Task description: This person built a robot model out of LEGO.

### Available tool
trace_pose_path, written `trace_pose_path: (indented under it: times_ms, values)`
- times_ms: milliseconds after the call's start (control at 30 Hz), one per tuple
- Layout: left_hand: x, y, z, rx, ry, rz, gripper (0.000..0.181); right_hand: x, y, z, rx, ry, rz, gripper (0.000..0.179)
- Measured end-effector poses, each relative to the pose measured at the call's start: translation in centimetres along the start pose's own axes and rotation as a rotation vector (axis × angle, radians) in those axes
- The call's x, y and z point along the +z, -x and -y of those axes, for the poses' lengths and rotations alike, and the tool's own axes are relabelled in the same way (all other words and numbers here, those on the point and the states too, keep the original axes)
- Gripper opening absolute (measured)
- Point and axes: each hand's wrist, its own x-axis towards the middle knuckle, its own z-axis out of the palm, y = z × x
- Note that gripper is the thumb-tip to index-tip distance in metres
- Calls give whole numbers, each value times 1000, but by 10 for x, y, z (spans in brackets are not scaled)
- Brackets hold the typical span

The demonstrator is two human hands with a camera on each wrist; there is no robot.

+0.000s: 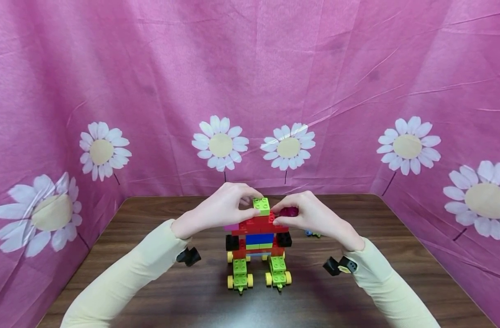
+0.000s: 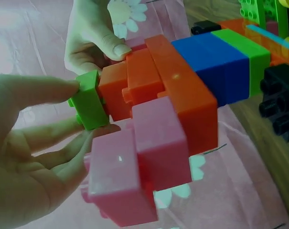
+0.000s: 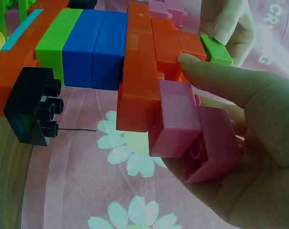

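Note:
A toy-brick figure stands upright on the table, with red bricks (image 1: 255, 223) across its upper body and blue bricks (image 1: 260, 238) below. My left hand (image 1: 221, 205) pinches a lime-green brick (image 1: 261, 206) at the very top between thumb and fingers. In the left wrist view this green brick (image 2: 91, 105) sits slightly tilted against the red brick under it. My right hand (image 1: 315, 214) grips the red bricks just below, thumb (image 3: 194, 64) on their face. Pink bricks (image 2: 118, 164) stick out at both shoulders; one pair (image 3: 211, 143) lies before my right palm.
Black bricks (image 1: 284, 239) jut from both sides of the figure. Its feet are green wheeled bases (image 1: 239, 273) with yellow wheels. A small blue and green piece (image 1: 312, 233) lies behind my right wrist. Pink daisy-printed cloth (image 1: 250, 68) hangs around the wooden table (image 1: 172, 291).

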Motion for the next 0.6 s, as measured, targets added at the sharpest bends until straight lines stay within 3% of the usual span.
trace_pose_path:
  times_ms: [200,467,600]
  values:
    - [1,0,5,-121,139,-25,34,0,0,1,6,1,-3,25]
    - [2,-1,5,-128,159,-37,34,2,1,-1,7,-4,-20,23]
    - [0,-2,5,-99,160,-30,31,3,1,-1,3,-13,-26,22]
